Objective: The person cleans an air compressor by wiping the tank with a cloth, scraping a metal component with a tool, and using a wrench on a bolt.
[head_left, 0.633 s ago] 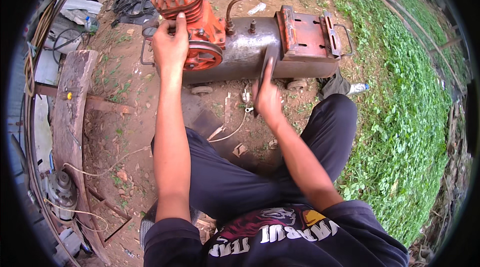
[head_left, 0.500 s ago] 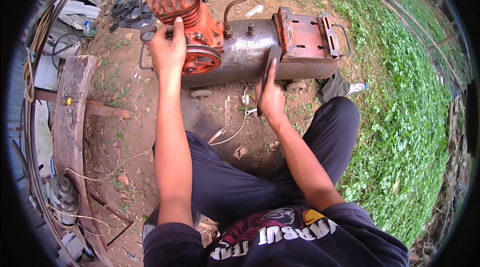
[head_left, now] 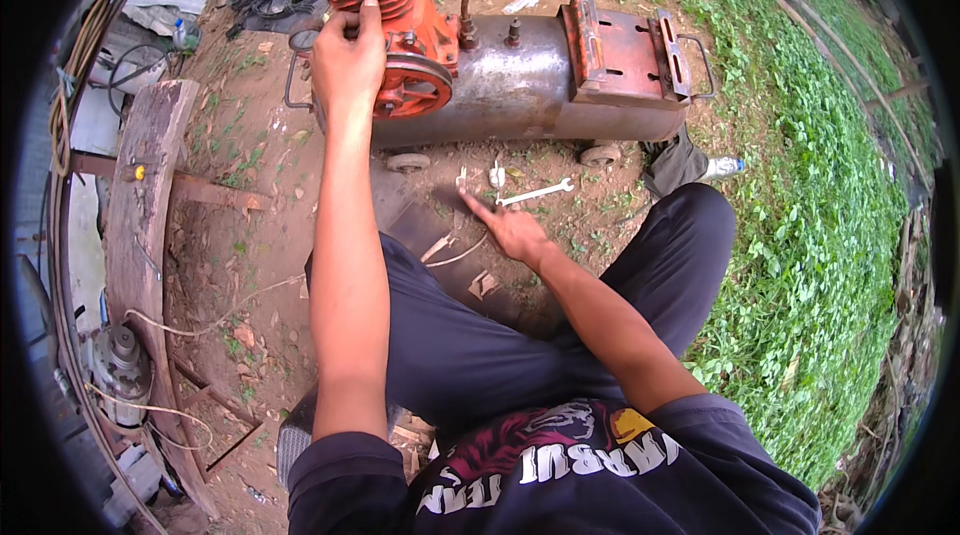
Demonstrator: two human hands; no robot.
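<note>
An orange-red compressor pump (head_left: 425, 30) with cooling fins and a pulley wheel (head_left: 415, 87) sits on the left end of a worn metal tank (head_left: 520, 65). My left hand (head_left: 348, 60) is closed on the pump's near left side, thumb against the fins; its other fingers are partly hidden. Below the tank, my right hand (head_left: 515, 232) grips a dark flat strip (head_left: 452, 197), index finger stretched along it. Motion smears the strip, so its exact kind is unclear. A wrench (head_left: 537, 192) lies on the dirt just beyond that hand.
An orange mounting plate (head_left: 630, 57) tops the tank's right end, and small wheels (head_left: 600, 155) support it. A plastic bottle (head_left: 724, 168) lies by a dark cloth (head_left: 675, 165). At left stands a wooden plank (head_left: 140, 225); a thin cord (head_left: 235, 337) crosses the ground.
My right hand has swung down and left with the dark strip, away from the tank, uncovering the wrench. My left hand keeps its hold on the pump. The whole view has shifted slightly.
</note>
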